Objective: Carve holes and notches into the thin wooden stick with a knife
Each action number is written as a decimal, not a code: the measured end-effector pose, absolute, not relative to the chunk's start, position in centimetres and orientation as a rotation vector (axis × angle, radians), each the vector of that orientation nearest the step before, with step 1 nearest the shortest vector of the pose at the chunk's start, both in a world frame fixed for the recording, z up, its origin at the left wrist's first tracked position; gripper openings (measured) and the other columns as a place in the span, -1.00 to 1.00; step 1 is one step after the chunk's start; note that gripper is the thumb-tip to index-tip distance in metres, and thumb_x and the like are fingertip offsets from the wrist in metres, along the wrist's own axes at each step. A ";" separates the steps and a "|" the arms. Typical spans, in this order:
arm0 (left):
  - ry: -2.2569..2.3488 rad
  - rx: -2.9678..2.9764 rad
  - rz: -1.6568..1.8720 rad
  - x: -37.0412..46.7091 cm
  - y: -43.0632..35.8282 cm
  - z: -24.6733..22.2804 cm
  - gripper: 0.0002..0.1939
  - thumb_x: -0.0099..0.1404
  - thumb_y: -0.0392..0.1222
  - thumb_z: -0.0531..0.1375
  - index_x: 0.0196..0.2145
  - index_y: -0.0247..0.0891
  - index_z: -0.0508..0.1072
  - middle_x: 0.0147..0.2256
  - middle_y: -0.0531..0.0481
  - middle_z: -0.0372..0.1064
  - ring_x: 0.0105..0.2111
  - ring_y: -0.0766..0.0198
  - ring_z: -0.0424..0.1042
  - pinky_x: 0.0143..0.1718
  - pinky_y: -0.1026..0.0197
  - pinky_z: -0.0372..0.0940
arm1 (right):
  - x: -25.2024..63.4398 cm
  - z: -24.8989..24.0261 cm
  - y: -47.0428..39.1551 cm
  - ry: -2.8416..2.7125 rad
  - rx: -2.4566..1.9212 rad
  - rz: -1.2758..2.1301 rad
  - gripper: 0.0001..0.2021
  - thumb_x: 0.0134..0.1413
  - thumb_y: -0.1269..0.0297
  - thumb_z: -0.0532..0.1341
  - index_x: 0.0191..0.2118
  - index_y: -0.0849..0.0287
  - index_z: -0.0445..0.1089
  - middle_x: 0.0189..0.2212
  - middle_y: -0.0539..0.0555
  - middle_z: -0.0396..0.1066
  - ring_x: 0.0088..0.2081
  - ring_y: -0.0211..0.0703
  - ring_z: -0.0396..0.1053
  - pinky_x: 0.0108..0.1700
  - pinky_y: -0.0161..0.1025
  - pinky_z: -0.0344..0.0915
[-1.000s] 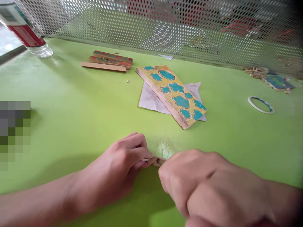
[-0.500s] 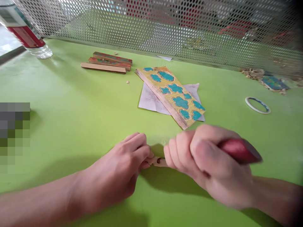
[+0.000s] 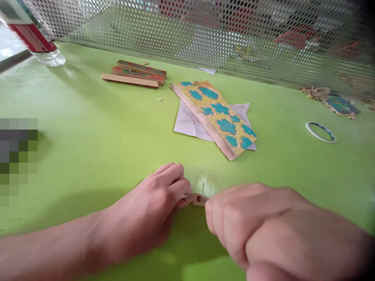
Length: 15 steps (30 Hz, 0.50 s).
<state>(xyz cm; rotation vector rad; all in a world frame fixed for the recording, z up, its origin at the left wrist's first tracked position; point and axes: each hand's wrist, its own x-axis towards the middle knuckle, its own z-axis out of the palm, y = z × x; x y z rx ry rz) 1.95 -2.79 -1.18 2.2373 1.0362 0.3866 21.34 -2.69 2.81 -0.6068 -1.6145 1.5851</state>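
My left hand (image 3: 158, 199) is closed, its fingertips pinching a small pale wooden piece (image 3: 198, 200) against the green table. A dark round hole or knot shows in the wood. My right hand (image 3: 249, 222) is a fist at the other end of the piece, knuckles up, wrist turned over. The red-handled tool in this fist is now hidden by the hand, and its working end cannot be made out. Just behind the wood, the table top (image 3: 206, 183) has a pale scuffed patch.
Beyond my hands a yellow board with turquoise patches (image 3: 218, 117) rests on white paper (image 3: 187, 121). Several wooden strips (image 3: 131, 80) lie at back left, near a water bottle (image 3: 38, 43). A tape ring (image 3: 320, 132) lies right. A perforated metal screen (image 3: 175, 35) edges the table.
My right hand has rolled over and dropped lower to the right, so the red handle no longer shows. My left hand has barely moved, still pinching the wood. The scuffed patch is more exposed.
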 end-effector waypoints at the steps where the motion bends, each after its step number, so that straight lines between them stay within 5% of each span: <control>1: 1.025 2.245 0.390 2.0 -2.8 -1.2 -0.74 0.24 -0.53 0.00 -0.41 -0.26 0.37 -0.37 -0.03 0.24 -0.34 0.23 0.22 -0.33 0.23 0.19 | 21.4 2.7 -2.8 -1.706 -0.583 1.553 -0.49 0.04 -0.10 0.28 -0.70 0.05 0.10 -0.69 -0.04 0.09 -0.62 -0.23 0.08 -0.49 -0.15 0.17; 10: 1.051 2.233 0.420 2.1 -2.7 -1.0 -0.76 0.20 -0.56 0.01 -0.45 -0.30 0.35 -0.39 -0.03 0.20 -0.38 0.24 0.17 -0.35 0.23 0.14 | 19.6 2.5 -3.8 -1.547 -0.802 1.395 -0.45 0.06 0.02 0.29 -0.65 0.09 -0.07 -0.72 -0.11 -0.05 -0.66 -0.30 -0.05 -0.57 -0.20 0.05; 15: 1.063 2.219 0.440 2.2 -2.8 -1.1 -0.76 0.16 -0.59 0.01 -0.47 -0.30 0.29 -0.38 -0.01 0.17 -0.40 0.26 0.15 -0.35 0.23 0.14 | 20.2 2.1 -2.0 -1.448 -0.749 1.567 -0.54 0.10 0.30 0.29 -0.67 0.11 0.02 -0.74 -0.13 0.01 -0.68 -0.34 -0.01 -0.61 -0.25 0.01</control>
